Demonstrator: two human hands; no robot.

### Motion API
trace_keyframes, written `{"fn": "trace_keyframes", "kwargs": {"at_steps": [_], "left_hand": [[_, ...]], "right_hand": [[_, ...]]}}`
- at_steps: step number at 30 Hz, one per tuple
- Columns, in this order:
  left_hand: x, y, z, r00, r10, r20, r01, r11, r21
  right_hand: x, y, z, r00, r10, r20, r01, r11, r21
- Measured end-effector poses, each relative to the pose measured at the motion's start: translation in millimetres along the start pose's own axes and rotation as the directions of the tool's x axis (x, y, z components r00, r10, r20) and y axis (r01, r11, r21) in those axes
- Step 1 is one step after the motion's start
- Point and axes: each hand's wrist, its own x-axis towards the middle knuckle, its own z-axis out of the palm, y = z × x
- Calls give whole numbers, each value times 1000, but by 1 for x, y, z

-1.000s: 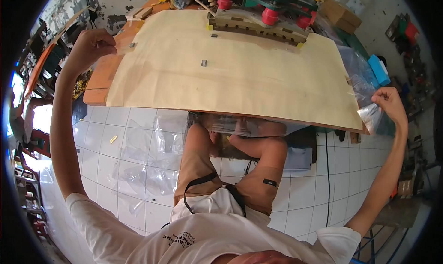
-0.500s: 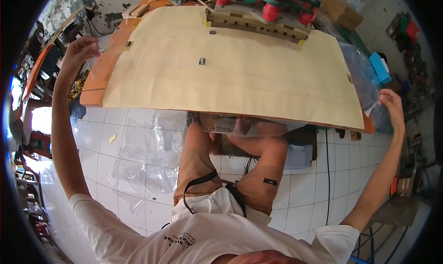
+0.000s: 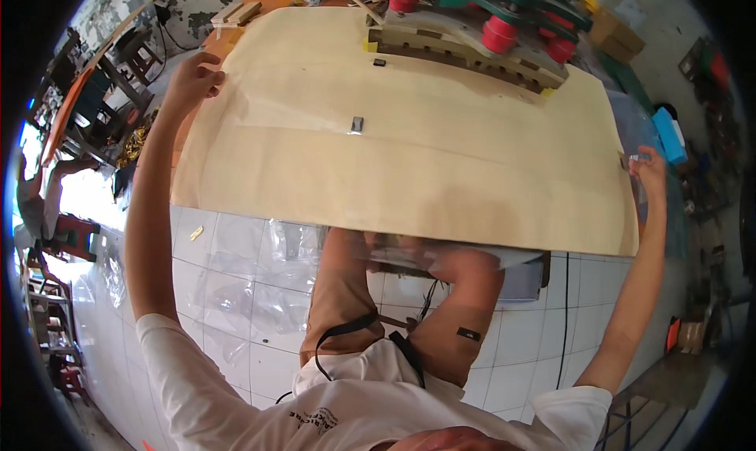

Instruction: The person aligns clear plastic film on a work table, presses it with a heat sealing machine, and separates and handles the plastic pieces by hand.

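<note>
A large cream sheet [image 3: 441, 167] covers the table in front of me, with creases and faint shine like thin clear plastic film [image 3: 268, 112] over its left part. At the sheet's left edge, my left hand [image 3: 195, 82] is closed, thumb against curled fingers, on what seems to be the film's edge. Just beyond the right edge, my right hand [image 3: 650, 169] pinches a shiny, clear bit of the film [image 3: 639, 158]. Two small dark blocks, one near the middle [image 3: 357, 125] and one farther back [image 3: 379, 62], rest on the sheet.
A slotted wooden bar [image 3: 465, 55] under a green frame with red knobs [image 3: 499, 35] stands at the back. Wooden strips [image 3: 236, 14] lie back left, a blue object [image 3: 669, 136] at far right. Clear plastic scraps [image 3: 272, 301] litter the tiled floor.
My left hand has moved right and inward to the cream sheet's left edge. My right hand has shifted slightly left. The sheet's front edge appears lower in view, and creases show on its left.
</note>
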Motion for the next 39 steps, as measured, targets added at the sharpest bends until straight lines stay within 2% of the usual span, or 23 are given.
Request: {"fn": "trace_keyframes", "kwargs": {"at_steps": [2, 5, 6, 8, 12, 14, 15, 17, 18, 22, 24, 27, 28, 29, 30, 31, 32, 33, 34, 35, 36, 37, 39], "left_hand": [[12, -2, 11, 998, 17, -67, -2, 978, 209], [19, 3, 23, 995, 58, -75, -31, 947, 321], [24, 3, 25, 996, 53, -78, -25, 946, 322], [31, 2, 27, 997, 52, -56, -25, 911, 412], [21, 6, 20, 995, 74, -62, -46, 925, 377], [2, 23, 11, 1000, -18, -18, 23, 938, 345], [-4, 30, 6, 1000, -25, -18, 30, 938, 346], [-12, 38, -1, 999, -26, 40, 12, 950, 311], [-10, 35, -4, 1000, 10, 21, -17, 943, 333], [6, 30, 5, 995, 95, -24, -82, 944, 319], [20, 16, 13, 998, 57, 0, -53, 938, 342], [33, -9, 25, 1000, 12, -7, -8, 912, 411], [38, -21, 28, 991, 130, -23, -100, 857, 505], [43, -33, 27, 969, 246, -25, -183, 782, 595], [35, -22, 35, 971, 227, -71, -112, 701, 705], [24, -13, 44, 971, 226, -74, -109, 701, 704], [13, -5, 51, 891, 445, -90, -172, 514, 840], [3, 4, 59, 767, 640, -54, -178, 293, 939], [-9, 14, 70, 867, 494, -62, -168, 406, 898], [-18, 22, 78, 911, 410, -40, -235, 597, 767], [-22, 23, 87, 947, 321, -3, -208, 621, 756], [-27, 23, 95, 974, 226, 33, -175, 644, 745], [-36, 28, 104, 983, 182, -14, -112, 662, 741]], "right_hand": [[14, 0, 14, 1000, 15, -24, -18, 992, -127], [21, -21, 30, 998, 48, -49, -58, 972, -227], [26, -20, 33, 998, 46, -42, -55, 972, -228], [35, -15, 38, 999, 3, -47, -4, 1000, -12], [69, 23, 17, 999, -47, 8, 47, 991, -125], [68, 26, -4, 979, 124, 159, -88, 972, -216], [61, 19, -11, 978, 125, 166, -87, 972, -218], [39, -4, -18, 982, 159, 102, -131, 963, -235], [30, -14, -15, 987, 155, 35, -141, 956, -258], [41, -8, -13, 988, 151, 42, -133, 947, -294], [68, 35, -5, 999, 7, 33, 0, 981, -195], [93, 73, 7, 995, -51, 87, 66, 983, -173], [81, 57, 15, 995, -53, 85, 67, 982, -174], [67, 42, 27, 992, -126, -22, 108, 917, -385], [47, 17, 41, 970, -219, -109, 116, 806, -581], [28, -8, 53, 969, -221, -109, 119, 805, -581], [9, -33, 63, 931, -340, -137, 127, 650, -749], [-6, -49, 72, 879, -457, -137, 105, 466, -879], [-16, -59, 82, 877, -460, -137, 109, 469, -876], [-25, -67, 91, 947, -313, -78, 127, 583, -802], [-30, -71, 99, 986, -167, 9, 123, 688, -715], [-33, -64, 109, 984, -175, 21, 138, 692, -709], [-38, -45, 132, 990, 97, 106, -25, 843, -537]]}}
